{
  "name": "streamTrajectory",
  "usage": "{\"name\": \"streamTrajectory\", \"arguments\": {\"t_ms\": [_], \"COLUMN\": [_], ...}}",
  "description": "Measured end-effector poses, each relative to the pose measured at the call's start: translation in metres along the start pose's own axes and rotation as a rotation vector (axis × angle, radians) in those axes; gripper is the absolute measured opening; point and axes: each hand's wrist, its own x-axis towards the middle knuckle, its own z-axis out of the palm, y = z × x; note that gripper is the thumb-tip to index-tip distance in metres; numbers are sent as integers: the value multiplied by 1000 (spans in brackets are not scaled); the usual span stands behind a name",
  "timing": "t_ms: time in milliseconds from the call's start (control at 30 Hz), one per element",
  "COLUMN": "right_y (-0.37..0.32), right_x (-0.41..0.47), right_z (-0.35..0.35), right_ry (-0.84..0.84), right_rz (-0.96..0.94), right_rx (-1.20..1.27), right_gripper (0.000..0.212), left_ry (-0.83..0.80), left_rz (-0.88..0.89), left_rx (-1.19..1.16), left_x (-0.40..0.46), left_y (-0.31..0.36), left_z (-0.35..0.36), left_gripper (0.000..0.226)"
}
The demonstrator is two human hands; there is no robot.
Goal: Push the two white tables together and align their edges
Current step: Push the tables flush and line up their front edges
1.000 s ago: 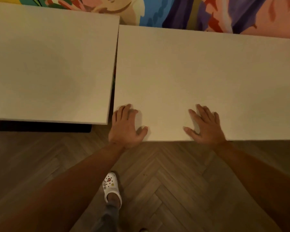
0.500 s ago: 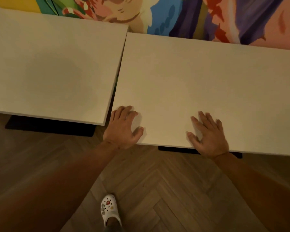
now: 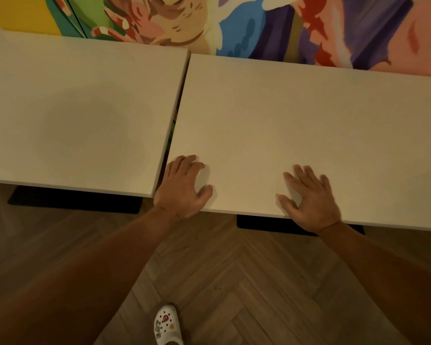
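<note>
Left desk [image 3: 80, 115]: stands at the left against the painted wall [image 3: 234, 26], its dark base [image 3: 72, 199] showing under the near edge. No hand is on it.

Gap [image 3: 172, 135]: a narrow slot separates the two tops. It is almost closed at the far end and wider toward the near end, so the tops are not parallel. The near edges are also out of line; the right desk's near edge sits nearer the person than the left desk's.

Left hand [image 3: 182, 188]: open, fingers spread flat on the near left corner of the right desk [image 3: 309, 125], palm over the near edge, gripping nothing. It lies just beside the gap.

Right hand [image 3: 311, 197]: open and flat on the same top near its near edge, likewise holding nothing.

Floor [image 3: 222, 275]: herringbone wood; a white shoe [image 3: 167, 324] is planted well back from the desks.

Risks, by judgement:
- Closing the near gap could pinch the left fingers, given their position at the corner.
- Flat palms may slip on the smooth top rather than move the desk.
- A push that is uneven between the hands could swing the far corner into the left desk and leave the edges stepped.
</note>
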Motion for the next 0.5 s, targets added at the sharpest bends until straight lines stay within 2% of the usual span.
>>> {"name": "streamTrajectory", "arguments": {"t_ms": [500], "right_y": [0], "right_x": [17], "right_z": [0], "right_ry": [-1], "right_rz": [15], "right_rx": [5], "right_gripper": [72], "left_ry": [-21], "left_rz": [4], "left_rx": [-15], "left_x": [18], "left_y": [-5], "left_z": [-5], "left_gripper": [66]}}
